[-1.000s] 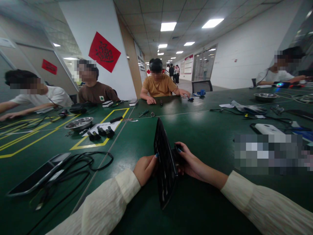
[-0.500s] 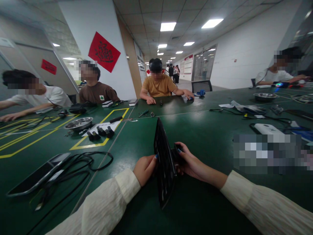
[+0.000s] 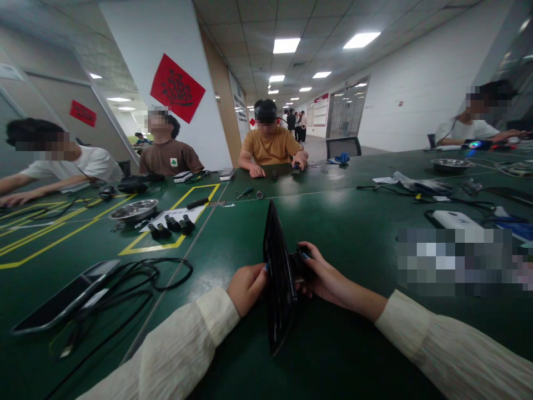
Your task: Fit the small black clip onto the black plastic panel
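Observation:
A thin black screen-like panel (image 3: 278, 283) stands nearly edge-on between my hands, above the green table. From its right side a black mount-like part (image 3: 300, 265) sticks out. My left hand (image 3: 249, 286) pinches the panel from the left, thumb against its face and the other fingers partly hidden. My right hand (image 3: 322, 275) is closed around the mount-like part, with the thumb on top and fingertips showing beneath. The exact kind of the device cannot be made out at this angle.
A second device with a dark screen (image 3: 66, 300) lies at left beside coiled black cable (image 3: 145, 272). Several black cylindrical parts (image 3: 170, 226) stand near a metal bowl (image 3: 134, 211). A white device (image 3: 456, 219) lies at right. Co-workers sit around the green table (image 3: 358, 233).
The panel has turned slightly, and more of the mount-like part shows behind it. My hands stay almost in place. Across the table, a person's hand has moved inward with a small dark object.

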Motion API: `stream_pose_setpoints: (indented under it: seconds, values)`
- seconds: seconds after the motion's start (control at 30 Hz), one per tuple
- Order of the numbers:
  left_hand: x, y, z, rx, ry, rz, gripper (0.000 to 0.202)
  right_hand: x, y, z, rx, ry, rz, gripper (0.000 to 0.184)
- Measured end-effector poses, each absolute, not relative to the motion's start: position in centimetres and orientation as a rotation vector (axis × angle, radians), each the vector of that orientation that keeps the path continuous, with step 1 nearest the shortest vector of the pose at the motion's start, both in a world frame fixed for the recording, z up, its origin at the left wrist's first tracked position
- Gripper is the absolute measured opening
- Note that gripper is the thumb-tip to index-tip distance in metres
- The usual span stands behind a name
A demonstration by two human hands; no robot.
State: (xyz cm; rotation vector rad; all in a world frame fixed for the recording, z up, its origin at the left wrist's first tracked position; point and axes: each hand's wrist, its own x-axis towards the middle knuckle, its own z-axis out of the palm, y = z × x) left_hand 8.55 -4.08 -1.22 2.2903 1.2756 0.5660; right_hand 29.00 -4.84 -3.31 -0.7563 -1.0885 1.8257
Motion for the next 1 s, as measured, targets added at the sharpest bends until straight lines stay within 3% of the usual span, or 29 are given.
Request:
stream_pose_setpoints:
  seconds: [1.0]
  values:
    - [8.5,-4.3,-0.92,2.312,1.284,0.531,0.048,29.04,-4.6,-3.58,-0.756,-1.059,1.85,0.056]
